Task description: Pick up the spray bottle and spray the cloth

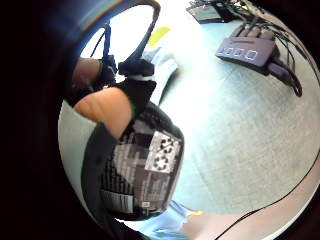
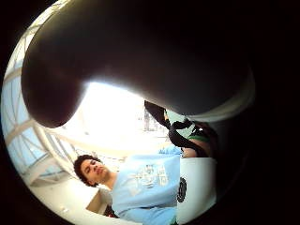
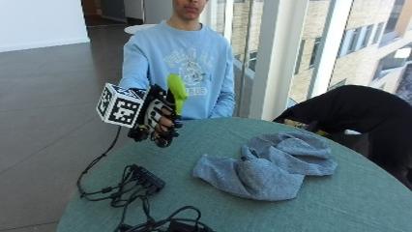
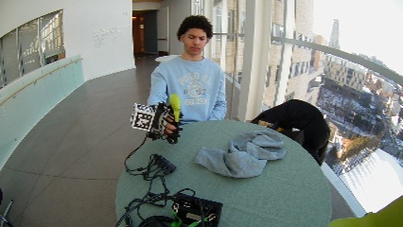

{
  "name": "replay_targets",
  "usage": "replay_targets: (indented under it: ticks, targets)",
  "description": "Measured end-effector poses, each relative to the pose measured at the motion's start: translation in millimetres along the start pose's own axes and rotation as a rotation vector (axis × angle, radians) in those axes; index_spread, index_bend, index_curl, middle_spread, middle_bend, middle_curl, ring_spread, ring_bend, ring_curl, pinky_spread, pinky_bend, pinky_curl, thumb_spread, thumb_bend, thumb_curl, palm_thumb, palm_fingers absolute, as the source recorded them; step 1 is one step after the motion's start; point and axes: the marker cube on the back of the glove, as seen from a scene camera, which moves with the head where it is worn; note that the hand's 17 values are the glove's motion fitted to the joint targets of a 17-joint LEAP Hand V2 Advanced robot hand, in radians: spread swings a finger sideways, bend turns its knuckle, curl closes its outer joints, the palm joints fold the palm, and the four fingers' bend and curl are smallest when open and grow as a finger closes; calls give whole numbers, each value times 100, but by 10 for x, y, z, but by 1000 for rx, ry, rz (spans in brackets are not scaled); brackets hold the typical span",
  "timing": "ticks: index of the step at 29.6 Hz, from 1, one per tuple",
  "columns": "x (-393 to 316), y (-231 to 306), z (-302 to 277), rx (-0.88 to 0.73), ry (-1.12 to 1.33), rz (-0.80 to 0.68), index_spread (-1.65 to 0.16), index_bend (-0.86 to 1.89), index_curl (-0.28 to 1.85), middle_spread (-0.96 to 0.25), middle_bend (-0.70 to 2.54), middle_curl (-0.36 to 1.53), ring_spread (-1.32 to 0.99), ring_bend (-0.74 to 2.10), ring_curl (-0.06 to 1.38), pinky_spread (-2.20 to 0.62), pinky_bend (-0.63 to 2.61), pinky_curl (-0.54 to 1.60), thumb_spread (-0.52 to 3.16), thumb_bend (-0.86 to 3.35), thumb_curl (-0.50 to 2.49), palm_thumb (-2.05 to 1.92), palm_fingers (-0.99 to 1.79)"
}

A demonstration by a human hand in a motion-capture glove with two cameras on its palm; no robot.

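My gloved right hand (image 3: 157, 121) grips a spray bottle (image 3: 176, 92) with a lime-green head, held upright in the air over the table's left edge. The fingers are curled round its dark body, whose printed label (image 1: 145, 165) fills much of the little finger side palm view. A crumpled grey cloth (image 3: 264, 166) lies on the round green table (image 3: 334, 203), to the right of the hand and lower. The hand and bottle are apart from the cloth. In the wide view the hand (image 4: 165, 124) holds the bottle (image 4: 174, 103) left of the cloth (image 4: 242, 153).
A black cable hub (image 3: 145, 178) with trailing wires lies on the table below the hand. More electronics (image 4: 195, 210) sit at the near edge. A black jacket (image 4: 296, 120) hangs over a chair behind the table's right side.
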Motion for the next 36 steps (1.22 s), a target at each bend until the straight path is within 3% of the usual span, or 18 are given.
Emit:
replay_targets:
  ticks: [7, 19, 36]
  targets:
    - [-285, -344, 362, -250, 71, 66, -25, 14, 41, -10, 37, 47, -4, 45, 39, 29, 16, 23, 76, -2, 56, 101, 93]
    - [-690, -746, 1028, -468, 126, 81, -23, 13, 40, -9, 35, 47, -3, 47, 39, 29, 16, 24, 73, -2, 60, 100, 96]
    - [-800, -905, 1376, -501, 103, 70, -22, 13, 39, -9, 34, 48, -2, 47, 40, 29, 16, 25, 72, -2, 63, 100, 96]
